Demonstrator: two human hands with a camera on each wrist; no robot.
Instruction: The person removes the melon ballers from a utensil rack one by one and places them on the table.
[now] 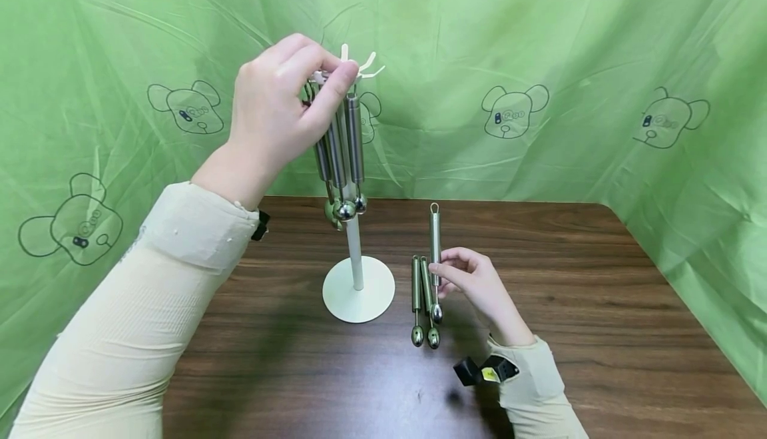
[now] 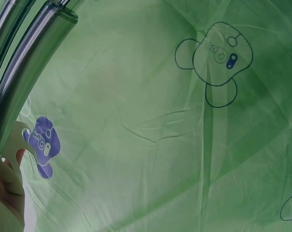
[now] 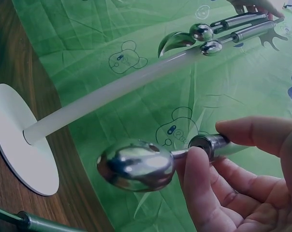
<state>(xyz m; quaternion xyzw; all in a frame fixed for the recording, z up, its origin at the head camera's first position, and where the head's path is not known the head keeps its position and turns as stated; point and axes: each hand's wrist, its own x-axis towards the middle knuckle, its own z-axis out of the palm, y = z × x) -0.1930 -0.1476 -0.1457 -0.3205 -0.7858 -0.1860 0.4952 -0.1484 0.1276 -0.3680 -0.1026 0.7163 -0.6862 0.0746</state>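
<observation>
A white stand point(image 1: 355, 252) with a round base holds several steel utensils point(image 1: 337, 152), hanging heads down from its top hooks. My left hand point(image 1: 287, 96) pinches the stand's top among the hooks; the fingers partly hide what lies between them. My right hand point(image 1: 476, 279) pinches a melon baller point(image 1: 435, 239) by the lower part of its steel handle, its loop end up. In the right wrist view, the melon baller's point(image 3: 136, 166) shiny oval head points away from the fingers. Two similar melon ballers point(image 1: 416, 292) lie side by side on the table, just left of the held one.
The dark wooden table point(image 1: 575, 279) carries the stand near its back edge. A green curtain point(image 1: 431, 19) with drawn mouse heads surrounds the back and sides. Bare white hooks point(image 1: 371, 62) stick out at the right of the stand's top.
</observation>
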